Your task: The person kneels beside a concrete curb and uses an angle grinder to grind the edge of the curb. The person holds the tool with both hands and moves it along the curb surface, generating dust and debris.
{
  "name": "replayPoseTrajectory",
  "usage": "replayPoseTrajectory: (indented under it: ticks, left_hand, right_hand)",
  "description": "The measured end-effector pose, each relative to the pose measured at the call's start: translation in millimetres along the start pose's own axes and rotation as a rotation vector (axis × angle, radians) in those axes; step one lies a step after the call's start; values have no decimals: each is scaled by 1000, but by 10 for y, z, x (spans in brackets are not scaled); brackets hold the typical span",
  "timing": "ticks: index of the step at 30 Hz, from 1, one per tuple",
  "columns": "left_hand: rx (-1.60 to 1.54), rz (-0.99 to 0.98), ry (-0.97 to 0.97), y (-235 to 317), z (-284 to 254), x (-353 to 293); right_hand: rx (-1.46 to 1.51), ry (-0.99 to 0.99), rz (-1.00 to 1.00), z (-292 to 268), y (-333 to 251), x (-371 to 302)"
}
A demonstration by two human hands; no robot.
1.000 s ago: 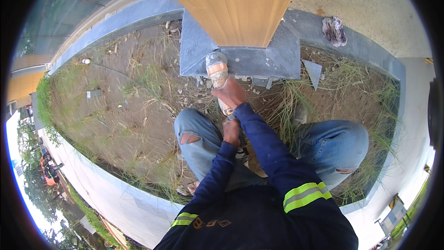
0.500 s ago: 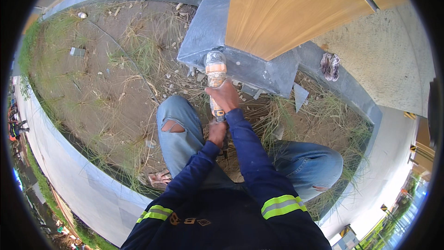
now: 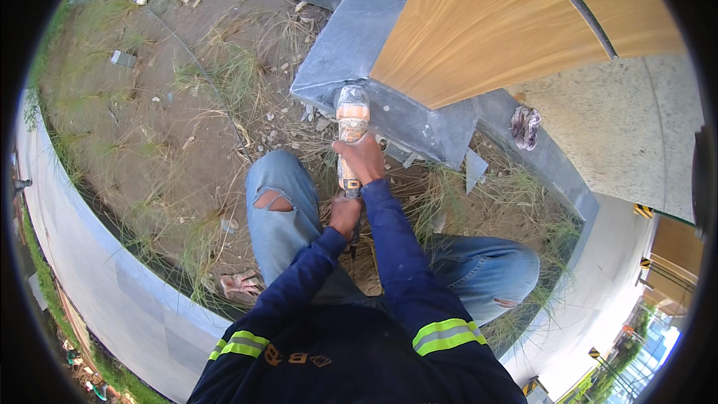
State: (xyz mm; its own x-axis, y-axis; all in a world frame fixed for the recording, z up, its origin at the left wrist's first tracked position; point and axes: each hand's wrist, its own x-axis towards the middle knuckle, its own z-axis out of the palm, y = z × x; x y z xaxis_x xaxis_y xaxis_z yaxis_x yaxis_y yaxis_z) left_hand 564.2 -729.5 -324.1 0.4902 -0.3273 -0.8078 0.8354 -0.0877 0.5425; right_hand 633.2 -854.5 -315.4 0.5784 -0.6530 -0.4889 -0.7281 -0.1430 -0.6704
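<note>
Crouching, the person steadies an orange, dust-caked handheld power grinder (image 3: 351,131) against the grey stone plinth edge (image 3: 389,116). Right hand (image 3: 363,158) grips its body; left hand (image 3: 345,215) is clenched on its rear handle for control.

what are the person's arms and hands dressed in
Both arms wear long dark navy sleeves, each with a yellow-green high-visibility band edged around a silver reflective stripe near the upper arm. The cuffs end at the wrists. The left hand and right hand are bare, no gloves.

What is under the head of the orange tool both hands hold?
The orange tool has its head resting on the grey stone ledge by the wood-coloured panel. The contact point itself is covered by the tool's guard.
</note>
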Motion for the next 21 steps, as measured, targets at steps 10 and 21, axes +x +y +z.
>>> replayPoseTrajectory:
  ticks: [10,21]
  left_hand:
    - [90,-7,-31,118,32,180]
    - [79,39,-83,1,-16,223]
  right_hand:
    - [30,7,12,-98,-139,99]
    - [56,17,-12,-22,13,154]
